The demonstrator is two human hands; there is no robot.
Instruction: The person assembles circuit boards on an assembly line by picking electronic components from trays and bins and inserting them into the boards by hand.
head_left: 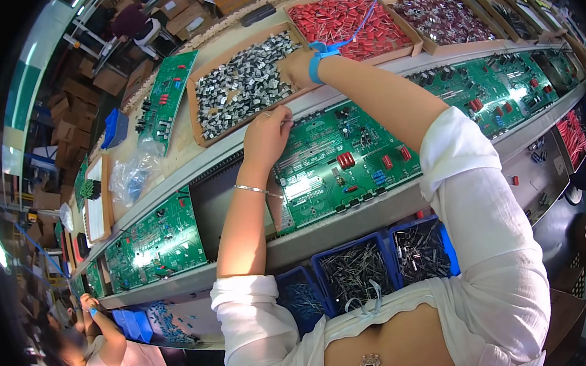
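Head view: right hand (294, 66) digs into the cardboard tray (198, 117) of small grey components (246, 83), grip hidden. Just below that tray, left hand (267, 136) pinches something tiny over the green circuit board (350, 156). Light, fragile-legged parts, best held by the body.

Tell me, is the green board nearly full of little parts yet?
Partly. The green board already carries red blocks and black parts. Now the left hand pinches something tiny at its edge, and the right hand digs in the tray of grey parts. Bare green patches remain, so more parts probably follow.
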